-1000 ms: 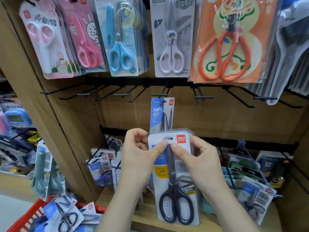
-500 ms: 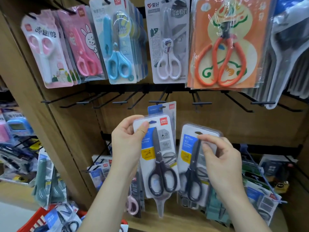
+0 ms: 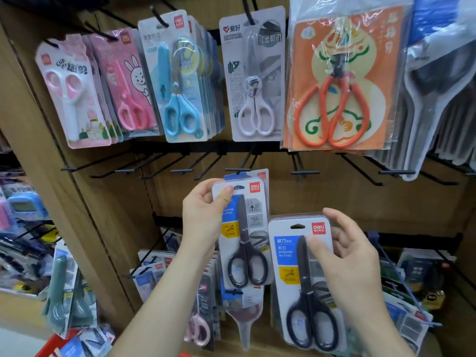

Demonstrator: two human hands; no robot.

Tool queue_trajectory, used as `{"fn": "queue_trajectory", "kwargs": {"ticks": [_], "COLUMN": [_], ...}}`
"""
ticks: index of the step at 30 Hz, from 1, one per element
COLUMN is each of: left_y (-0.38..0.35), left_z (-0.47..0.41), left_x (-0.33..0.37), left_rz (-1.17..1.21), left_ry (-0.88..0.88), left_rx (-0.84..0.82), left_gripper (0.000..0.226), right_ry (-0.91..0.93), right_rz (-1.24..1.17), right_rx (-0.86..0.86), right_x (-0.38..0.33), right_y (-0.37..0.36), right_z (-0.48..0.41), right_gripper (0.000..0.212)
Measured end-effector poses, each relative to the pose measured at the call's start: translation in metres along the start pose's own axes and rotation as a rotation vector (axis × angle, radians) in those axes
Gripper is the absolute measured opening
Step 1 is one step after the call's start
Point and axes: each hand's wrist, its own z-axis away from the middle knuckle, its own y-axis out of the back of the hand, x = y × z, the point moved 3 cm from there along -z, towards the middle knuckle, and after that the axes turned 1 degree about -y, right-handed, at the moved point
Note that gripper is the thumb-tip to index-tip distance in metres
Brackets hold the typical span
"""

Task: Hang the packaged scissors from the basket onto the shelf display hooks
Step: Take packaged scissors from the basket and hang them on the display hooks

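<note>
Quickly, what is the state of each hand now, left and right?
Left hand: pinches the upper black scissors pack at its top.
Right hand: holds the lower black scissors pack.

Bright even light; glare on orange scissors pack [image 3: 340, 81]; wide-angle bending, edges blurred.

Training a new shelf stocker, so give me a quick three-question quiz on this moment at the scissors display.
1. True or false: the left hand pinches the top of the higher black-scissors pack.
2. Which handle colour hangs immediately right of the white-handled scissors? A blue, B orange, C pink.
3. Fill in: the right hand holds the second pack ___ than the left hand's.
Key: 1 true; 2 B; 3 lower.
</note>
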Motion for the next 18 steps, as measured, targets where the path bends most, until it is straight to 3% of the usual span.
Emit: {"fn": "queue_trajectory", "kwargs": {"ticks": [9, 14, 18], "left_y": [-0.008, -0.016, -0.026], "left_z": [-0.012, -0.032, -0.047], "left_x": [-0.01, -0.026, -0.033], "left_rz": [-0.109, -0.174, -0.27], "left_ry": [0.001, 0.059, 0.106], "left_rx": [-0.013, 0.004, -0.022], "left_gripper": [0.02, 0.014, 0.026], "right_ry": [-0.222, -0.255, -0.237], "right_rz": [-0.21, -0.249, -0.255], "right_rx": [-0.127, -0.184, -0.164], "right_x": [0.005, 0.003, 0.003], "right_y": [-0.019, -0.035, -0.047], "right_z": [-0.013, -0.021, -0.026], "right_gripper": [0.015, 0.017, 0.021]}}
